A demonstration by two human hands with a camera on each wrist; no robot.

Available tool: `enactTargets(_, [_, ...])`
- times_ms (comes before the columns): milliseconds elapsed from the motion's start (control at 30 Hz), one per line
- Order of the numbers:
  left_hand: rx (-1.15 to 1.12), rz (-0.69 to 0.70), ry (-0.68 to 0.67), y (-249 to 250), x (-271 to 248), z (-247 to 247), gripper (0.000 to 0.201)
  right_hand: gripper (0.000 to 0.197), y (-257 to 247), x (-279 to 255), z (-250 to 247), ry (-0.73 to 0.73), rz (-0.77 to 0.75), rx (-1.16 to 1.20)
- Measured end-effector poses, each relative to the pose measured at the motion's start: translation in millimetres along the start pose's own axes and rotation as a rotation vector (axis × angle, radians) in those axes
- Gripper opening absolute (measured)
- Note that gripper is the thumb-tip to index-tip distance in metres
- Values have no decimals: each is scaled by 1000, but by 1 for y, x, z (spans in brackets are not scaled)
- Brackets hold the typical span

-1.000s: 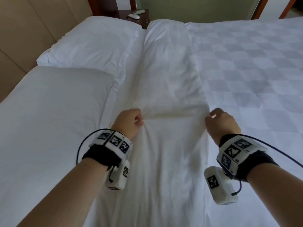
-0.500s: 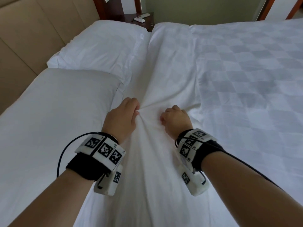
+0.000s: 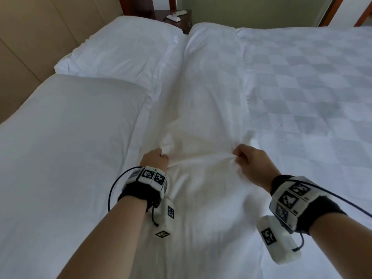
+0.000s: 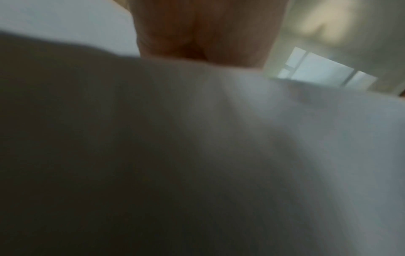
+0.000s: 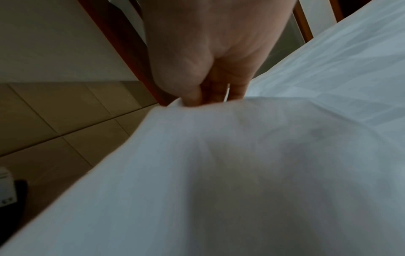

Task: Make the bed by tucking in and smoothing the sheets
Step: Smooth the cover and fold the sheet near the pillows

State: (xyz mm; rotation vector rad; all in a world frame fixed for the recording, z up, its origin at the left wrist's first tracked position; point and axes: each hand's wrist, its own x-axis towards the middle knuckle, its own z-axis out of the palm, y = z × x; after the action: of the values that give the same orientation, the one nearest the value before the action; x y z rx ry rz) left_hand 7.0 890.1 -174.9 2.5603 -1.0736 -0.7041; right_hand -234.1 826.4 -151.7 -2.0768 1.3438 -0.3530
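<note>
Left hand (image 3: pixel 155 160) grip clamped on sheet (image 3: pixel 203 97), right hand (image 3: pixel 252 164) pinching its fold, pillow (image 3: pixel 66 125) just left

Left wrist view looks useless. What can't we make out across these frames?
- Left wrist view: left hand fingers hidden behind the blurred sheet.
- Head view: left hand's fingertips buried in a sheet fold; remotes on the nightstand too small to read.
- Right wrist view: right hand fingertips sunk into the sheet.
</note>
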Motion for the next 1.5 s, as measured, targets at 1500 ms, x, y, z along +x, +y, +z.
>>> enactTargets(1500, [-689, -450, -210, -64, -28, 20, 64, 31, 68, -57, 50, 2, 678, 494])
